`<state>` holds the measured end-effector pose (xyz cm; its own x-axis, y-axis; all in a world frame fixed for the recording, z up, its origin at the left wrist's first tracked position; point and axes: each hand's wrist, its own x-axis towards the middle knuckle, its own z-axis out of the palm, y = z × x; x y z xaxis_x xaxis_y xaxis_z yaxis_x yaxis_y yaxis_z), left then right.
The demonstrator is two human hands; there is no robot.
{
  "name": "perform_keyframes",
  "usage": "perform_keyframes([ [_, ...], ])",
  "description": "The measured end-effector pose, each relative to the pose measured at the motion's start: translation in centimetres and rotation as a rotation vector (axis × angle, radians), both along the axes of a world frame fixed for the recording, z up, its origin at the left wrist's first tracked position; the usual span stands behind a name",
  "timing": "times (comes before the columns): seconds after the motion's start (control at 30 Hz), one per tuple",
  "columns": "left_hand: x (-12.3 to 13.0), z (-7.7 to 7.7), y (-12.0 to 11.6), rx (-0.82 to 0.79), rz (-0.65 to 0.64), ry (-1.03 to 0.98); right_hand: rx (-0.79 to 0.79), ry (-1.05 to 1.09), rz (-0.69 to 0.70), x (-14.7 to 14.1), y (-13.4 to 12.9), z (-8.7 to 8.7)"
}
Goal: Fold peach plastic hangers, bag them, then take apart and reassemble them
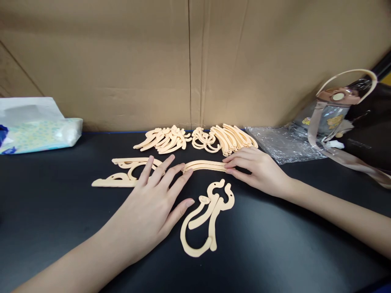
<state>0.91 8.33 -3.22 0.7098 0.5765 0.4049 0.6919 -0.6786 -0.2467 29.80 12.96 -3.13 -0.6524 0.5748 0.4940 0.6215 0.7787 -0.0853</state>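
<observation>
My left hand [152, 203] lies with spread fingers over a flat set of beige parts [114, 181], which look like folding-hanger pieces. Its index fingertip reaches the left end of a pair of curved beige hanger arms [204, 165]. At the right end of those arms, my right hand [259, 169] has its thumb and fingers closed on them. Loose hook-shaped and curved beige parts [195, 250] lie on the dark table between the hands, nearer to me. Part of the left set is hidden under my left fingers.
Along the back lie a pile of beige parts [168, 139], a cluster of curled pieces [203, 140] and a row of curved arms [233, 138]. A tissue pack [39, 132] is at left. Clear plastic bag [275, 142], bottle [331, 116] and dark bag [369, 122] sit right. Cardboard [137, 61] stands behind.
</observation>
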Motion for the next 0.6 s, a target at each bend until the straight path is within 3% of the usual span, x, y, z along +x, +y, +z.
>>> perform_keyframes([
  [0.1,0.0,0.4,-0.2,-0.037,-0.048,-0.048,-0.003,0.004,0.0,0.1,-0.3,0.4],
  [0.3,0.3,1.9,-1.4,-0.209,-0.348,-0.051,-0.038,0.116,0.065,0.6,-0.6,0.7],
  [0.6,0.3,1.9,-1.3,-0.338,-0.342,-0.131,-0.089,0.109,0.092,1.0,-0.1,0.3],
])
